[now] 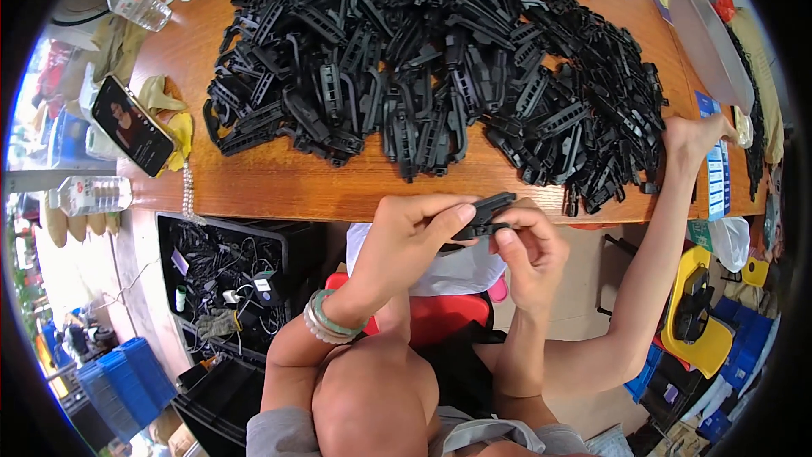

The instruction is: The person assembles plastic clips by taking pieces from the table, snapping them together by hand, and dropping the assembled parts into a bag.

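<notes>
My left hand (410, 233), with beaded bracelets at its wrist, grips a long black plastic part (489, 210) between thumb and fingers just off the table's near edge. At the part's right end my right hand (534, 256) is closed in a pinch against it. Whether a separate small piece sits in that pinch is hidden. Beyond both hands a large heap of black slotted plastic parts (406, 59) covers the tabletop. Smaller black pieces (605, 118) are heaped at its right side.
The wooden table (338, 190) carries a propped phone (133, 125) and clear bottles (95, 195) at the left. Below stands a black crate (283, 262) of parts and cables. My bare foot (689, 137) rests on the table's right side, near a yellow chair (698, 313).
</notes>
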Tool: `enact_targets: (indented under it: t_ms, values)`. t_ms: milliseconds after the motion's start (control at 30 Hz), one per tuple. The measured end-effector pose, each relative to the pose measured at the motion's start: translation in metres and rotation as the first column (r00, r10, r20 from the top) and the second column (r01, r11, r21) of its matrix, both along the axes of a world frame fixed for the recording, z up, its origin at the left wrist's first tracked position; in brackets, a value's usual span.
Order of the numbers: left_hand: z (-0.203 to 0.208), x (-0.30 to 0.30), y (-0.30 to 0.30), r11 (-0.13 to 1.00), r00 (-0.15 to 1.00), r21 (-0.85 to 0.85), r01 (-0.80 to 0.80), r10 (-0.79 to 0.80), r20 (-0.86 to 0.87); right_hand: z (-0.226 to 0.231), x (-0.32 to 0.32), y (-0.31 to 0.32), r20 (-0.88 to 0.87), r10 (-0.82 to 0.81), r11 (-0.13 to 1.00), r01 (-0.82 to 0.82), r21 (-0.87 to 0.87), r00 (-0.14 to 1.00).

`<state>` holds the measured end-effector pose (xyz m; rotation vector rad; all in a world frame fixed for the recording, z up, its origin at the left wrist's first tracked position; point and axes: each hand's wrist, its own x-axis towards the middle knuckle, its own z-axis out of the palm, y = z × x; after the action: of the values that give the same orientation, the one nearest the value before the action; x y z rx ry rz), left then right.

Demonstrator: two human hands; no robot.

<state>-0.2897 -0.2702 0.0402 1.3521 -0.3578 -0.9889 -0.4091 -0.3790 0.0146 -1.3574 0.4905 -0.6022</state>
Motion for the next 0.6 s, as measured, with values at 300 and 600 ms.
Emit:
enact_targets:
  t_ms: [300, 600]
  values:
    - [-0.01, -0.017, 0.005, 0.996, 0.786, 0.064, 0.064, -0.09, 0.611, -0.002, -0.001, 0.003, -0.014, -0.038, 0.984, 0.039, 0.175, 0.999]
    - [-0.016, -0.013, 0.007, 0.986, 0.722, 0.077, 0.146, -0.159, 0.674, -0.006, -0.002, -0.005, 0.05, 0.082, 0.989, -0.087, 0.123, 0.995]
